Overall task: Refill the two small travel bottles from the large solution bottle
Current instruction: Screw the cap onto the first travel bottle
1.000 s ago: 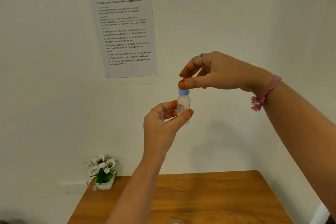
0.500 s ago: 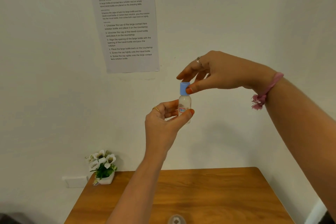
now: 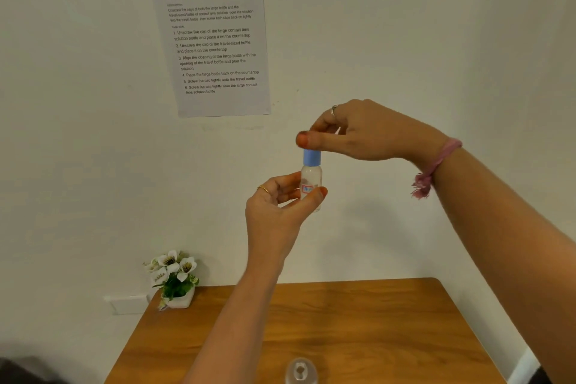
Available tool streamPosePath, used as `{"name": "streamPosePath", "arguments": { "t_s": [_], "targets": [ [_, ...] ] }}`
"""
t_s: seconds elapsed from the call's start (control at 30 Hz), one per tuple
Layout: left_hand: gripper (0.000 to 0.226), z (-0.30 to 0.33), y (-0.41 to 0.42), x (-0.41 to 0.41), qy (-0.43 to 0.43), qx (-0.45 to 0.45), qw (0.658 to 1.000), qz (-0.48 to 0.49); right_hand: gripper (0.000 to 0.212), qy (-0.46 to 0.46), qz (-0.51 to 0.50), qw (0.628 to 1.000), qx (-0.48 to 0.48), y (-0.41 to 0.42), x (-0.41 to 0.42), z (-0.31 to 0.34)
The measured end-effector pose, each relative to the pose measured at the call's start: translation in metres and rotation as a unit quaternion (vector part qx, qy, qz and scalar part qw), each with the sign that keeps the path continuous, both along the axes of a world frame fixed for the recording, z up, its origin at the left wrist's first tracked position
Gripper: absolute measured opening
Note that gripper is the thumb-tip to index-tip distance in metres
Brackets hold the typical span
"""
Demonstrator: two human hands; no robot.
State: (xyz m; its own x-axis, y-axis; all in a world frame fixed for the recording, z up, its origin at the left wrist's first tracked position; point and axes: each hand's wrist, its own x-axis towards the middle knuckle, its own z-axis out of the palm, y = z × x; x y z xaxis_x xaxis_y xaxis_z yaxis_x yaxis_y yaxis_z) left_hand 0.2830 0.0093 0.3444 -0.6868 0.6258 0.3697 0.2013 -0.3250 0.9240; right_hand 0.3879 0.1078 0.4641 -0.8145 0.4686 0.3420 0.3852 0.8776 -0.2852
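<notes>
Left hand (image 3: 277, 212) grips the small bottle (image 3: 311, 185) by its lower body, thumb across the front label, fingers curled behind. Bottle is upright, held in the air well above the table (image 3: 343, 321), in front of the white wall. Right hand (image 3: 367, 131) is on top of the blue cap (image 3: 311, 157), fingers bent down over it and thumb lying across just above it; cap top is hidden, so can't tell whether they actually pinch it. Cap sits on the bottle neck. Pink band (image 3: 436, 162) on the right wrist. Another clear bottle top (image 3: 300, 371) shows at the near table edge, cut off by the frame. Flower pot (image 3: 176, 280) at the far left corner. Instruction sheet (image 3: 212, 34) on the wall.
</notes>
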Motion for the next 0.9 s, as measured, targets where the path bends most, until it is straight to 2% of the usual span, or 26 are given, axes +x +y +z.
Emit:
{"name": "streamPosePath", "arguments": {
  "t_s": [0.07, 0.13, 0.23, 0.37, 0.43, 0.5, 0.57, 0.63, 0.77, 0.9],
  "targets": [
    [0.031, 0.0, 0.0, -0.001, -0.003, -0.001, 1.0, 0.002, 0.043, 0.002, 0.063, 0.995, -0.082, 0.003, 0.006, -0.001],
    [0.032, -0.001, 0.0, -0.003, -0.002, -0.005, 1.0, 0.004, 0.027, 0.057, 0.077, 0.989, -0.113, 0.005, 0.002, -0.009],
    [0.032, -0.004, 0.0, -0.003, -0.003, -0.008, 1.0, 0.004, 0.038, 0.124, 0.01, 0.989, -0.081, 0.006, -0.008, -0.02],
    [0.031, -0.004, 0.001, -0.006, 0.001, -0.008, 1.0, 0.005, 0.039, 0.106, 0.113, 0.958, -0.243, 0.009, -0.003, -0.034],
    [0.033, -0.005, 0.002, -0.008, 0.005, -0.011, 1.0, 0.006, 0.032, 0.163, 0.113, 0.945, -0.261, 0.009, -0.008, -0.046],
    [0.033, -0.007, 0.002, -0.009, 0.002, -0.012, 1.0, 0.002, 0.031, 0.205, 0.071, 0.949, -0.228, 0.008, -0.015, -0.052],
    [0.031, -0.008, 0.001, -0.007, 0.003, -0.012, 1.0, -0.001, 0.046, 0.169, 0.087, 0.948, -0.255, 0.008, -0.014, -0.052],
    [0.028, -0.007, 0.0, -0.007, 0.001, -0.006, 1.0, -0.003, 0.058, 0.119, 0.14, 0.929, -0.321, 0.01, -0.008, -0.051],
    [0.026, -0.005, -0.002, -0.009, 0.008, -0.007, 1.0, -0.011, 0.033, 0.146, 0.174, 0.913, -0.338, 0.009, -0.008, -0.055],
    [0.027, -0.007, -0.004, -0.012, 0.007, -0.007, 1.0, -0.009, 0.028, 0.18, 0.162, 0.91, -0.337, 0.003, -0.011, -0.058]
  ]
}}
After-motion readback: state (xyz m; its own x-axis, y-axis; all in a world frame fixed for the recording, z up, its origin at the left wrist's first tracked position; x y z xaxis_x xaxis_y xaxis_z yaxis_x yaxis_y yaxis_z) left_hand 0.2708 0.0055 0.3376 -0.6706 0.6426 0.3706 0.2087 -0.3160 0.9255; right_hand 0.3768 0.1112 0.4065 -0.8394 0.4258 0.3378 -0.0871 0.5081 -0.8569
